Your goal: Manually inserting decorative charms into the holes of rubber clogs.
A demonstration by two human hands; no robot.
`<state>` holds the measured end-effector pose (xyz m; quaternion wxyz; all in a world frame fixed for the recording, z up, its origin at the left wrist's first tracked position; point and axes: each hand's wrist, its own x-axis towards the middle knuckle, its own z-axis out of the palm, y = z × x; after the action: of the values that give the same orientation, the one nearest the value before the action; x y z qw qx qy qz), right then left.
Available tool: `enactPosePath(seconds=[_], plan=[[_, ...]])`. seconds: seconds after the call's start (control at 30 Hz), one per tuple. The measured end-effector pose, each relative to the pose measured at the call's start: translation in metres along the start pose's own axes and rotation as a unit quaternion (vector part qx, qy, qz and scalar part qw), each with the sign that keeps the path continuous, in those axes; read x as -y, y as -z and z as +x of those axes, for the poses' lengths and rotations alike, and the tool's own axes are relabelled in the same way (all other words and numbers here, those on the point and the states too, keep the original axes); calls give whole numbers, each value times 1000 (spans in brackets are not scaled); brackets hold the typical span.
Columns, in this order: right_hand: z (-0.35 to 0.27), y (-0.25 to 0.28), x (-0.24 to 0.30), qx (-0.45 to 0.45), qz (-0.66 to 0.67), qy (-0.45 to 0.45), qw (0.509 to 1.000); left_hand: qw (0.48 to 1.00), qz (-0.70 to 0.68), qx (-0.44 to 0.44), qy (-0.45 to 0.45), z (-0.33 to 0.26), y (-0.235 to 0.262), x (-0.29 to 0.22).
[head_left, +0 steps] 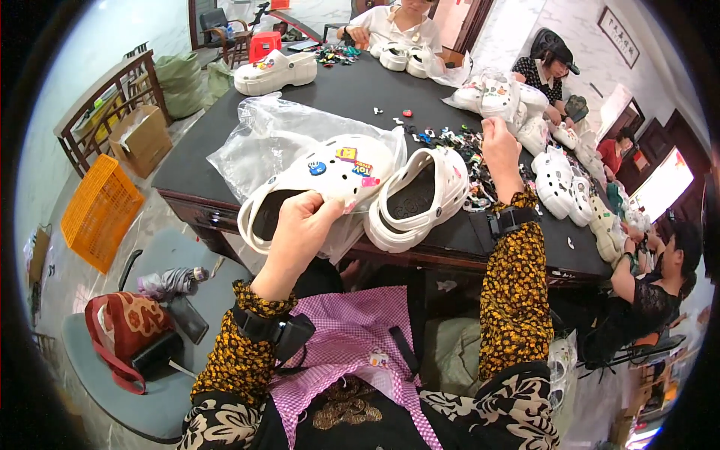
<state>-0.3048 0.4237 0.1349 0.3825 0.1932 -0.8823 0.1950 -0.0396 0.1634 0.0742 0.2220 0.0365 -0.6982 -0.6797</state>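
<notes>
Two white clogs sit at the near edge of the dark table [352, 90], and the seated person works between them. Starting at nine o'clock, an orange crate [100, 210] stands on the floor, with a red patterned bag [124, 326] on a grey stool nearer in. Moving right, the left hand [300, 229] grips the heel rim of the left clog [322, 184], thumb and fingers pinched over the edge. This clog lies on a crumpled clear plastic bag [262, 131], its long axis running from the hand up toward one o'clock, toe pointing away. Its toe is perforated and already carries several small coloured charms: yellow, blue and pink.

Just beside it to the right stands the second clog [416, 199], plain white, touching nobody, its opening turned up.

Farther right, at about one o'clock from the clogs, the right hand [501, 150] is stretched out over a scattered heap of charms [457, 146]. Its fingers are curled downward and close together; whether they pinch a charm I cannot tell. So the left hand is the one on the shoe, and the right is well apart from it.

At three o'clock, more white clogs [559, 184] pile along the table's edge, where other people sit at work.
</notes>
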Motion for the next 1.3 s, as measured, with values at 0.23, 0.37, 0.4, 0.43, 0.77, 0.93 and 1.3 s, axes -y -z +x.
enactPosePath(seconds=[0.23,0.37,0.4,0.43,0.77,0.93,1.3], plan=[[-29,24,104,0,247,131,960,999,-6,11,-33,-1,-1,8],[-78,33,174,76,187,303,931,999,-16,-24,-32,-7,-7,7],[-90,31,183,102,154,293,938,999,-9,-32,-38,-6,-7,12],[-100,27,190,57,128,291,946,998,-3,-41,-45,-5,-7,14],[-103,18,208,15,132,217,967,995,-20,-87,-36,-8,-13,6],[-85,-1,215,-3,69,218,974,995,-7,-87,-40,-10,-18,-1],[-87,-8,215,-52,116,248,960,994,-24,-100,-40,-6,-17,3]])
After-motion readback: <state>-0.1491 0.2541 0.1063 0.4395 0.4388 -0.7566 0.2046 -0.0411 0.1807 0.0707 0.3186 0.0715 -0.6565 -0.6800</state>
